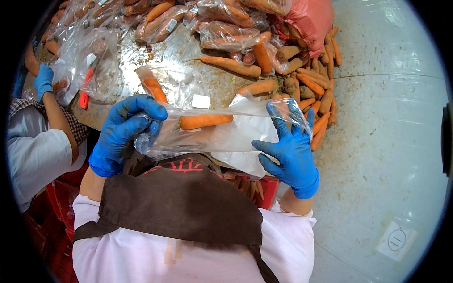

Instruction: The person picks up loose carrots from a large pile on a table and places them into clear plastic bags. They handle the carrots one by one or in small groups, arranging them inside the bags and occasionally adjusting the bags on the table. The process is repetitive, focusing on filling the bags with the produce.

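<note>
A clear plastic bag [247, 131] is stretched between my two blue-gloved hands. My left hand [131, 123] has its fingers closed on the bag's bunched left end. My right hand [292, 148] has its fingers spread at the bag's other end, with some fingertips behind or inside the film; which of these I cannot tell. A carrot [206, 121] shows at the middle of the bag; whether it lies inside or behind the film is unclear. Just beyond, another carrot [154, 90] rests in clear film on the metal table [219, 85].
Bagged carrots [230, 35] cover the table's far side. Loose carrots [318, 92] are heaped at the right below a red bag [311, 21], beside a pale wall [382, 116]. A red-handled tool [85, 93] lies at the left, near a co-worker's gloved hand [44, 79]. Red crates stand below.
</note>
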The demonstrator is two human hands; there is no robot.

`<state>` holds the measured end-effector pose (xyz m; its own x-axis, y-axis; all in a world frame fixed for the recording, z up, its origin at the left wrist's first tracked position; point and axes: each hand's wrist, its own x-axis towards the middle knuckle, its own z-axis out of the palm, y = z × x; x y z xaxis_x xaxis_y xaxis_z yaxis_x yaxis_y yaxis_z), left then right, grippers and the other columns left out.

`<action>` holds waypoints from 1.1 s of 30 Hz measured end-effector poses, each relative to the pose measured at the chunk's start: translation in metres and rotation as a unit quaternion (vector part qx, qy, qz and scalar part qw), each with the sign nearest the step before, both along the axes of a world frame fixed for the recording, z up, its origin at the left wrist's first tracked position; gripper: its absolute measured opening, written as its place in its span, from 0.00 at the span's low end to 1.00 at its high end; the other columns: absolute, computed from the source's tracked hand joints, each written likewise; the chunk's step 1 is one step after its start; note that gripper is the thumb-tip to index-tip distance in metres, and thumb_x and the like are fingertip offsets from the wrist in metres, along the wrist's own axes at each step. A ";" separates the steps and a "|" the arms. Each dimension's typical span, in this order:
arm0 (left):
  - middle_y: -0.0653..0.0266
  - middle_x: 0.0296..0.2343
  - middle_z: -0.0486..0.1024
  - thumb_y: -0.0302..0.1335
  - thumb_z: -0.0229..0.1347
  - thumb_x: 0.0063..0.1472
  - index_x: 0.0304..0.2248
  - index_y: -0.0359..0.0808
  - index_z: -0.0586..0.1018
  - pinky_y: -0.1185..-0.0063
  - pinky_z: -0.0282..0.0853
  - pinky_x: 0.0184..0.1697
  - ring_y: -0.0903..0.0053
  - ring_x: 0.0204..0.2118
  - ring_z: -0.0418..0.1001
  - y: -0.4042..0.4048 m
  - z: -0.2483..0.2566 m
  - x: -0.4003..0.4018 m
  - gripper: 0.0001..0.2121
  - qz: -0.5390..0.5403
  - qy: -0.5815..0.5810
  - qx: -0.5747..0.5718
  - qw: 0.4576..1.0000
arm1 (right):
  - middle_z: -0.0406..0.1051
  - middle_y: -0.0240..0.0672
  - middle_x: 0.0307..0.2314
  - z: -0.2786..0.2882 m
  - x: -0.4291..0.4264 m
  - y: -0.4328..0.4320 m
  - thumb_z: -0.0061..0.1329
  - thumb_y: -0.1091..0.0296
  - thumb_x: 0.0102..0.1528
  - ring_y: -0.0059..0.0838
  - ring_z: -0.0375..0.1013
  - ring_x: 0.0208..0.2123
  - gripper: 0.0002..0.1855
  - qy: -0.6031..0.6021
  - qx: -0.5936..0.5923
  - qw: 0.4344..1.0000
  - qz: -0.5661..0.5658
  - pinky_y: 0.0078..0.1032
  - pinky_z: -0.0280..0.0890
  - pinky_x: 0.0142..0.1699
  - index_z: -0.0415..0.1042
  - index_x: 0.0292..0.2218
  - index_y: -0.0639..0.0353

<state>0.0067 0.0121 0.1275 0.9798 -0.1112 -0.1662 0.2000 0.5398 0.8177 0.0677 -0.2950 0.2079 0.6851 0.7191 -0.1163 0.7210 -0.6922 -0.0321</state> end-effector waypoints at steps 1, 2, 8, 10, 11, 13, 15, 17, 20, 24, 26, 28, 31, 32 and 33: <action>0.66 0.26 0.71 0.22 0.50 0.50 0.33 0.30 0.74 0.88 0.63 0.26 0.85 0.23 0.67 0.000 -0.001 0.000 0.09 0.008 -0.001 0.005 1.000 | 0.54 0.41 0.52 0.000 0.000 0.000 0.51 0.61 0.37 0.54 0.42 0.56 0.12 0.001 0.001 1.000 0.001 0.56 0.26 0.57 0.75 0.29 0.35; 0.66 0.24 0.69 0.23 0.51 0.50 0.31 0.31 0.73 0.88 0.61 0.23 0.85 0.21 0.65 -0.002 -0.001 0.000 0.08 0.018 0.002 0.011 1.000 | 0.53 0.40 0.52 0.001 0.000 -0.001 0.51 0.61 0.37 0.54 0.42 0.56 0.12 0.003 0.001 1.000 0.003 0.56 0.25 0.57 0.75 0.29 0.35; 0.65 0.30 0.71 0.22 0.51 0.50 0.33 0.31 0.74 0.87 0.64 0.30 0.84 0.29 0.68 0.002 -0.003 0.007 0.09 -0.029 -0.015 -0.031 0.999 | 0.51 0.40 0.53 -0.002 0.005 -0.007 0.51 0.61 0.37 0.55 0.40 0.57 0.14 0.001 0.011 1.000 0.002 0.57 0.26 0.56 0.75 0.31 0.33; 0.65 0.31 0.70 0.21 0.51 0.50 0.33 0.31 0.74 0.86 0.64 0.32 0.83 0.30 0.68 -0.002 -0.001 0.009 0.08 -0.028 -0.008 -0.034 0.999 | 0.52 0.40 0.53 -0.001 0.009 -0.009 0.51 0.61 0.37 0.55 0.41 0.56 0.15 0.005 0.006 1.000 0.002 0.56 0.29 0.56 0.75 0.32 0.34; 0.65 0.31 0.70 0.21 0.50 0.50 0.33 0.31 0.74 0.86 0.64 0.33 0.83 0.31 0.68 -0.003 0.000 0.010 0.08 -0.026 -0.009 -0.031 0.999 | 0.53 0.41 0.52 0.001 0.011 -0.011 0.51 0.62 0.37 0.55 0.43 0.56 0.16 0.006 0.002 1.000 0.003 0.55 0.32 0.56 0.75 0.33 0.35; 0.64 0.31 0.71 0.19 0.49 0.51 0.33 0.31 0.74 0.86 0.64 0.35 0.82 0.32 0.69 -0.007 0.002 0.012 0.09 -0.022 -0.011 -0.025 0.999 | 0.54 0.42 0.51 0.001 0.017 -0.018 0.52 0.63 0.38 0.54 0.47 0.54 0.17 0.022 0.005 1.000 0.011 0.52 0.39 0.55 0.75 0.34 0.38; 0.65 0.30 0.71 0.18 0.48 0.50 0.34 0.32 0.74 0.86 0.64 0.36 0.82 0.33 0.69 -0.011 0.002 0.014 0.10 -0.044 -0.001 0.020 0.999 | 0.56 0.44 0.50 -0.003 0.022 -0.028 0.52 0.64 0.38 0.53 0.52 0.52 0.17 0.049 0.021 0.998 0.023 0.47 0.46 0.54 0.74 0.36 0.42; 0.66 0.30 0.71 0.18 0.47 0.50 0.35 0.32 0.74 0.86 0.64 0.36 0.83 0.33 0.69 -0.012 -0.001 0.016 0.11 -0.067 0.025 0.033 0.997 | 0.63 0.44 0.45 0.000 0.022 -0.029 0.51 0.68 0.42 0.49 0.62 0.45 0.16 0.098 0.061 0.993 0.009 0.37 0.57 0.49 0.73 0.37 0.48; 0.67 0.30 0.71 0.18 0.46 0.51 0.36 0.32 0.74 0.87 0.64 0.36 0.84 0.32 0.68 -0.007 -0.012 0.016 0.11 -0.093 0.085 0.029 0.992 | 0.68 0.43 0.39 0.001 0.027 -0.035 0.50 0.68 0.45 0.43 0.67 0.39 0.14 0.219 0.149 0.963 -0.046 0.32 0.62 0.44 0.73 0.37 0.54; 0.67 0.31 0.71 0.21 0.47 0.52 0.36 0.32 0.74 0.86 0.64 0.35 0.85 0.32 0.67 0.001 -0.039 0.010 0.11 -0.101 0.093 0.080 0.987 | 0.72 0.43 0.32 -0.016 0.037 -0.023 0.46 0.65 0.49 0.35 0.71 0.33 0.16 0.388 0.438 0.796 -0.154 0.26 0.65 0.39 0.71 0.37 0.68; 0.66 0.33 0.71 0.23 0.47 0.54 0.37 0.31 0.73 0.84 0.64 0.39 0.83 0.35 0.68 0.007 -0.061 0.005 0.11 -0.138 0.061 0.110 0.982 | 0.71 0.46 0.30 -0.041 0.040 0.005 0.42 0.64 0.52 0.32 0.71 0.32 0.18 0.397 0.578 0.698 -0.144 0.26 0.65 0.39 0.69 0.37 0.74; 0.64 0.35 0.71 0.25 0.46 0.55 0.38 0.31 0.72 0.81 0.63 0.43 0.80 0.38 0.67 0.006 -0.088 0.001 0.11 -0.175 0.021 0.147 0.973 | 0.71 0.44 0.32 -0.074 0.047 0.055 0.41 0.67 0.53 0.32 0.71 0.34 0.16 0.404 0.608 0.665 -0.159 0.25 0.64 0.42 0.68 0.39 0.72; 0.59 0.31 0.71 0.28 0.47 0.56 0.39 0.34 0.72 0.79 0.64 0.40 0.78 0.35 0.69 0.008 -0.116 -0.002 0.11 -0.171 -0.085 0.388 0.902 | 0.69 0.41 0.37 -0.153 0.063 0.129 0.40 0.69 0.53 0.30 0.69 0.38 0.16 0.509 0.539 0.655 -0.147 0.23 0.62 0.44 0.67 0.42 0.68; 0.58 0.33 0.70 0.28 0.48 0.56 0.40 0.34 0.71 0.79 0.64 0.40 0.77 0.35 0.69 0.011 -0.129 -0.002 0.12 -0.143 -0.064 0.364 0.918 | 0.69 0.41 0.38 -0.192 0.066 0.142 0.40 0.69 0.54 0.29 0.68 0.39 0.16 0.530 0.514 0.651 -0.179 0.23 0.62 0.44 0.67 0.43 0.67; 0.58 0.34 0.70 0.28 0.49 0.56 0.41 0.34 0.70 0.79 0.64 0.40 0.76 0.35 0.69 0.014 -0.142 -0.002 0.13 -0.113 -0.044 0.338 0.933 | 0.68 0.42 0.39 -0.229 0.067 0.152 0.40 0.69 0.54 0.28 0.67 0.40 0.16 0.550 0.486 0.646 -0.209 0.23 0.62 0.44 0.66 0.43 0.65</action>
